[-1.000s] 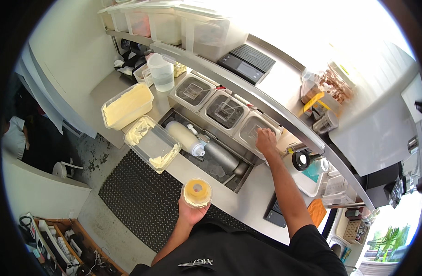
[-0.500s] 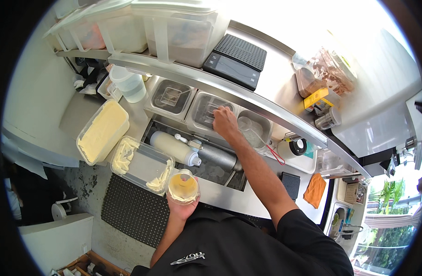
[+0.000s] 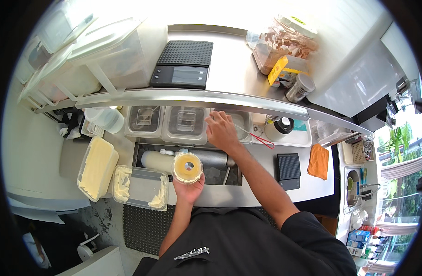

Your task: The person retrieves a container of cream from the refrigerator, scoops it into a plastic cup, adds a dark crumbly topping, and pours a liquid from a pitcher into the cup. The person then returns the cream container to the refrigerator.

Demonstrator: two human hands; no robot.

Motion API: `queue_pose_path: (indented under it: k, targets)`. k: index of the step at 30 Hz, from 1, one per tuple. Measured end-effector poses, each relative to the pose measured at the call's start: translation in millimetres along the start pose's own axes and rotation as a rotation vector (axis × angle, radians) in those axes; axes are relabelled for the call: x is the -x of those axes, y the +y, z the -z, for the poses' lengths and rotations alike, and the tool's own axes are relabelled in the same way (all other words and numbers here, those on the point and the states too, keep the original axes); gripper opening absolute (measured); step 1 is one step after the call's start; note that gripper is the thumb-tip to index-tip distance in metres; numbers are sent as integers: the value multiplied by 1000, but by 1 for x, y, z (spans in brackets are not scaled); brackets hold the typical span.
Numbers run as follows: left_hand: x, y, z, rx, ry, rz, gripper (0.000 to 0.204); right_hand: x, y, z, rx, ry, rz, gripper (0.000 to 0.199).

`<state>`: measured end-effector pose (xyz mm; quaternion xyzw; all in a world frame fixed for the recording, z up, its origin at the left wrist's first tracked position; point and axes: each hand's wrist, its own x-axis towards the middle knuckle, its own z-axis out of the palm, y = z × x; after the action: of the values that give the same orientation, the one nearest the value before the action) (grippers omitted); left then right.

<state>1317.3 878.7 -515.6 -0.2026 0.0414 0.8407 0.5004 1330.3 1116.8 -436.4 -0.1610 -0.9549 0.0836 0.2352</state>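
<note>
Left hand (image 3: 189, 189) cups the round yellow-filled cup (image 3: 187, 168) at frame centre, best kept level, while right hand (image 3: 221, 131) reaches into the third steel topping pan (image 3: 238, 126), grip unclear, so scoop slowly.

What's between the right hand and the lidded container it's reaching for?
Nothing visible. The right hand already rests at the edge of the lidded container under the shelf; the left hand holds the cup clear, nearer the body.
</note>
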Motion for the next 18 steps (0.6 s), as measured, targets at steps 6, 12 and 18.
queue_pose_path:
  k: [6, 12, 18]
  targets:
    - [7, -16, 4, -13, 65, 101, 52, 95, 91, 69, 335, -356, -543, 20]
    - [9, -34, 4, -50, 127, 166, 53, 97, 105, 107, 61, -261, -474, 10]
    - [8, -39, 7, -62, 79, 233, 59, 90, 105, 158, 250, -377, -284, 14]
